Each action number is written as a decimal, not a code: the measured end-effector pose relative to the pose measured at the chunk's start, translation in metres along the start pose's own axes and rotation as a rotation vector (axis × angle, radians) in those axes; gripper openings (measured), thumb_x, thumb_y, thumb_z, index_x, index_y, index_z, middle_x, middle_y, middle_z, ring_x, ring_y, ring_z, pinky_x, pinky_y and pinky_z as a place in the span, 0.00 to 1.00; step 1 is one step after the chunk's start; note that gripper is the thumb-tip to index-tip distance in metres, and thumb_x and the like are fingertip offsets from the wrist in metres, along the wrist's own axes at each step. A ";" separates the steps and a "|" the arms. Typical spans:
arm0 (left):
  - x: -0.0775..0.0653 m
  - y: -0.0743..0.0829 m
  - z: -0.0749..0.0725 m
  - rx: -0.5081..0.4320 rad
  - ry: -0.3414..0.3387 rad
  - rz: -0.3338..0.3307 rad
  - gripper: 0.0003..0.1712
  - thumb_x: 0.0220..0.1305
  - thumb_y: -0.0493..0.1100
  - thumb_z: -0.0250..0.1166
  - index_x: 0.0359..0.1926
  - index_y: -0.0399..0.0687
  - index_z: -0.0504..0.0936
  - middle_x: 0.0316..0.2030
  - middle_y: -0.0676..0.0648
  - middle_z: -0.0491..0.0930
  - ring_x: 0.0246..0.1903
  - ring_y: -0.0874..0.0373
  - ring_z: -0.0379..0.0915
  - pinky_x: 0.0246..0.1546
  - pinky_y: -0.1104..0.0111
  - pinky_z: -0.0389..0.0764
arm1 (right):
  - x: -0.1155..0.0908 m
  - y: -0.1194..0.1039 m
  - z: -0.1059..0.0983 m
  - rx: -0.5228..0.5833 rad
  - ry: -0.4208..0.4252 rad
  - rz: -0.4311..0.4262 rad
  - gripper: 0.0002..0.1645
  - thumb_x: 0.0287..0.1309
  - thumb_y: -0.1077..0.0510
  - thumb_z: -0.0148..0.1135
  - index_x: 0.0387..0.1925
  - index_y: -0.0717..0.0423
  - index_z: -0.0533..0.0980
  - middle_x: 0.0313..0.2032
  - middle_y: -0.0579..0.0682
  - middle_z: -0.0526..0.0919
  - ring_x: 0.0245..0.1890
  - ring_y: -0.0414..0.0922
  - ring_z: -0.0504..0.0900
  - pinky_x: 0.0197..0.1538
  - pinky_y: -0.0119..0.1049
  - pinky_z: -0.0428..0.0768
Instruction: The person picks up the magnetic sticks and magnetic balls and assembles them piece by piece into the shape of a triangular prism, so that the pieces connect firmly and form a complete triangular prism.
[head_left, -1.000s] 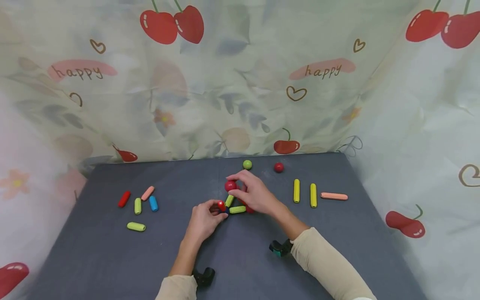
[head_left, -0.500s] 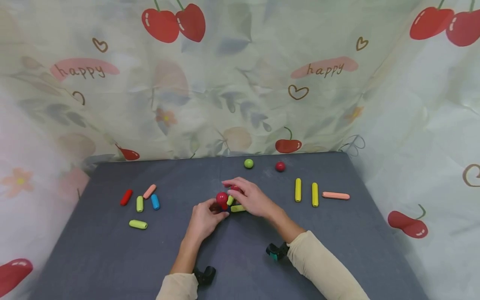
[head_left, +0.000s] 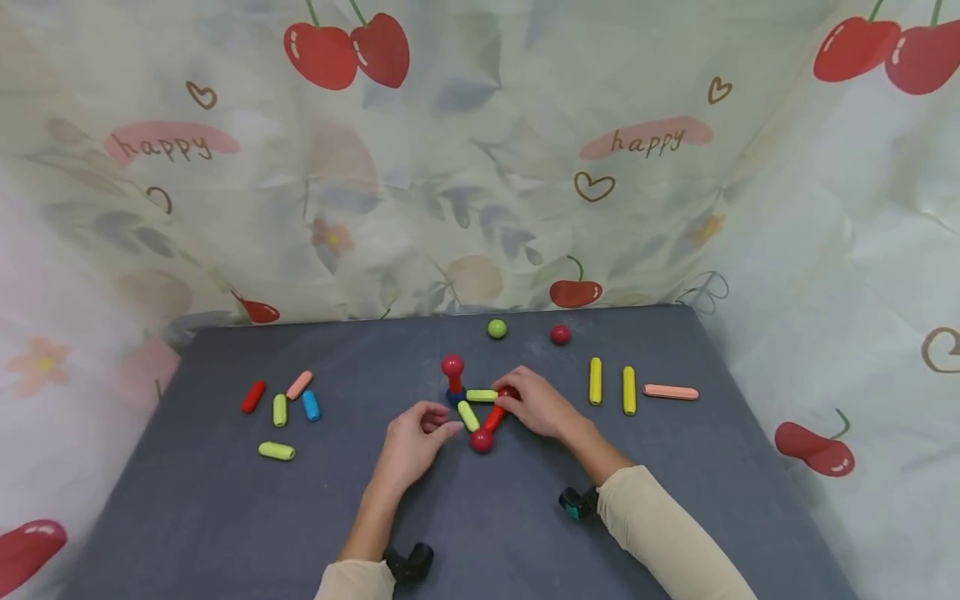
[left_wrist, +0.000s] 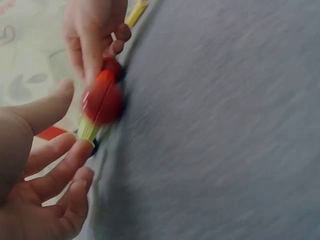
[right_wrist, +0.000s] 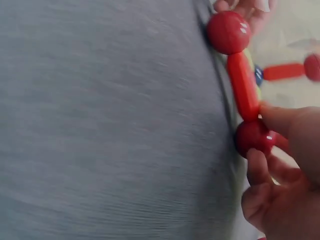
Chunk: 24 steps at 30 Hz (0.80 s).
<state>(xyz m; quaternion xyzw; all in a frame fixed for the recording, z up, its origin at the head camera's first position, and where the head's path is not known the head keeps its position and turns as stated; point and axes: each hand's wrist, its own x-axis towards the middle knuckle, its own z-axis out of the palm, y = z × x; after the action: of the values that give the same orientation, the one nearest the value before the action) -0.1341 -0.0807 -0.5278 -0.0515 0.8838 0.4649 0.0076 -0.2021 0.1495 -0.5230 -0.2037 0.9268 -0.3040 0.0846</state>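
Observation:
Mid-table lies a triangle of rods joined by balls. Two sides are yellow-green rods (head_left: 468, 416) and the third is a red rod (head_left: 492, 418). A dark blue ball (head_left: 455, 397) forms its back left corner, from which a short red rod (head_left: 454, 383) stands upright, topped by a red ball (head_left: 452, 365). Another red ball (head_left: 482, 440) sits at the front corner. My right hand (head_left: 536, 404) pinches the red ball (right_wrist: 254, 137) at the right corner between thumb and fingers. Just left of the triangle, my left hand (head_left: 416, 437) has loosely bent fingers, holding nothing.
To the left lie several short rods, among them a red one (head_left: 253, 397) and a blue one (head_left: 311, 406). Two yellow rods (head_left: 596, 382) and a pink rod (head_left: 671, 392) lie right. A green ball (head_left: 497, 328) and a red ball (head_left: 560, 334) rest near the back edge.
My right hand set a red ball on the upright red rod, then shifted to the right corner's ball. The triangle has turned, its blue corner now farther back. My left hand has let go.

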 end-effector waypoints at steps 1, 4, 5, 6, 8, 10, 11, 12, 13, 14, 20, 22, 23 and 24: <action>-0.003 0.002 0.000 0.019 -0.044 0.000 0.22 0.58 0.54 0.77 0.49 0.51 0.85 0.41 0.51 0.85 0.39 0.57 0.78 0.42 0.64 0.80 | -0.004 0.001 0.001 0.000 0.027 0.025 0.15 0.68 0.51 0.65 0.53 0.50 0.83 0.48 0.49 0.81 0.46 0.44 0.79 0.54 0.42 0.79; -0.008 0.006 0.004 0.099 -0.128 0.038 0.26 0.54 0.56 0.79 0.50 0.52 0.85 0.41 0.52 0.84 0.40 0.58 0.73 0.42 0.65 0.76 | -0.016 0.001 0.007 -0.001 0.089 0.092 0.17 0.65 0.46 0.68 0.51 0.48 0.83 0.43 0.47 0.80 0.39 0.41 0.76 0.45 0.37 0.77; -0.008 0.006 0.006 0.123 -0.120 0.051 0.26 0.54 0.55 0.79 0.51 0.52 0.85 0.41 0.52 0.84 0.40 0.58 0.71 0.42 0.66 0.75 | -0.019 0.001 0.009 -0.002 0.103 0.103 0.18 0.65 0.44 0.68 0.51 0.48 0.83 0.43 0.47 0.80 0.38 0.41 0.76 0.44 0.36 0.77; -0.008 0.005 0.007 0.145 -0.101 0.062 0.25 0.54 0.54 0.79 0.51 0.53 0.85 0.40 0.52 0.84 0.39 0.58 0.70 0.41 0.66 0.74 | -0.022 0.000 0.011 -0.002 0.116 0.104 0.20 0.64 0.44 0.69 0.52 0.49 0.82 0.43 0.47 0.80 0.38 0.41 0.75 0.43 0.36 0.77; -0.005 0.004 0.009 0.182 -0.053 0.080 0.22 0.56 0.51 0.79 0.51 0.53 0.86 0.38 0.51 0.83 0.37 0.58 0.69 0.39 0.66 0.72 | -0.028 -0.001 0.014 -0.005 0.130 0.095 0.22 0.63 0.45 0.70 0.53 0.50 0.82 0.43 0.47 0.80 0.38 0.41 0.76 0.44 0.37 0.79; -0.001 0.002 0.007 0.207 -0.025 0.084 0.20 0.58 0.50 0.77 0.51 0.53 0.86 0.38 0.50 0.82 0.37 0.57 0.69 0.39 0.64 0.72 | -0.031 -0.003 0.016 -0.013 0.137 0.076 0.23 0.61 0.47 0.72 0.55 0.51 0.81 0.45 0.48 0.80 0.40 0.41 0.77 0.47 0.39 0.81; 0.001 0.000 0.004 0.218 -0.025 0.088 0.20 0.58 0.50 0.77 0.52 0.53 0.86 0.39 0.49 0.82 0.38 0.56 0.69 0.40 0.63 0.74 | -0.032 -0.004 0.018 -0.017 0.140 0.067 0.24 0.61 0.48 0.73 0.56 0.51 0.81 0.46 0.48 0.80 0.41 0.41 0.78 0.48 0.40 0.81; 0.004 -0.001 0.000 0.224 -0.034 0.090 0.21 0.59 0.50 0.77 0.53 0.53 0.86 0.40 0.48 0.82 0.39 0.55 0.71 0.42 0.61 0.76 | -0.033 -0.005 0.019 -0.020 0.142 0.059 0.24 0.60 0.50 0.73 0.57 0.51 0.80 0.46 0.48 0.80 0.41 0.41 0.78 0.50 0.41 0.82; 0.007 -0.003 -0.006 0.228 -0.044 0.090 0.22 0.59 0.51 0.76 0.54 0.53 0.85 0.43 0.48 0.82 0.41 0.54 0.72 0.45 0.59 0.77 | -0.033 -0.005 0.020 -0.022 0.142 0.056 0.25 0.60 0.51 0.74 0.57 0.51 0.80 0.47 0.48 0.80 0.42 0.41 0.79 0.50 0.41 0.82; 0.010 -0.006 -0.013 0.232 -0.045 0.095 0.23 0.60 0.51 0.76 0.55 0.52 0.85 0.46 0.47 0.83 0.44 0.52 0.74 0.48 0.56 0.78 | -0.033 -0.006 0.022 -0.024 0.145 0.053 0.25 0.60 0.51 0.73 0.58 0.51 0.80 0.47 0.48 0.80 0.42 0.41 0.79 0.51 0.41 0.83; 0.032 -0.032 -0.073 0.312 0.203 0.018 0.20 0.68 0.43 0.68 0.59 0.43 0.81 0.59 0.37 0.76 0.60 0.38 0.69 0.62 0.45 0.70 | -0.029 -0.008 0.029 0.002 0.153 0.038 0.25 0.61 0.49 0.72 0.59 0.50 0.79 0.48 0.47 0.80 0.44 0.40 0.79 0.51 0.40 0.83; 0.038 -0.043 -0.090 0.347 0.296 -0.045 0.19 0.69 0.39 0.65 0.58 0.40 0.80 0.60 0.32 0.73 0.60 0.33 0.66 0.61 0.43 0.69 | -0.028 -0.009 0.029 0.010 0.155 0.036 0.26 0.61 0.49 0.73 0.59 0.50 0.80 0.48 0.47 0.80 0.44 0.40 0.79 0.51 0.40 0.82; 0.041 -0.047 -0.097 0.354 0.324 -0.079 0.18 0.69 0.38 0.64 0.58 0.38 0.79 0.60 0.30 0.72 0.60 0.31 0.64 0.62 0.42 0.68 | -0.027 -0.009 0.030 0.009 0.158 0.035 0.26 0.61 0.49 0.73 0.59 0.49 0.80 0.48 0.46 0.80 0.43 0.40 0.79 0.51 0.39 0.82; 0.043 -0.052 -0.102 0.359 0.334 -0.117 0.19 0.69 0.37 0.63 0.59 0.38 0.78 0.61 0.30 0.71 0.61 0.31 0.63 0.63 0.42 0.68 | -0.027 -0.009 0.030 0.010 0.160 0.033 0.26 0.61 0.50 0.73 0.59 0.49 0.80 0.48 0.46 0.80 0.43 0.39 0.79 0.51 0.39 0.82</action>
<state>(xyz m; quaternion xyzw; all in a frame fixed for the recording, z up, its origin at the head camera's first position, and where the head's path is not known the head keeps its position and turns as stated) -0.1681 -0.1974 -0.5155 -0.1764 0.9367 0.2844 -0.1028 -0.1667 0.1385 -0.5410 -0.1628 0.9324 -0.3224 0.0163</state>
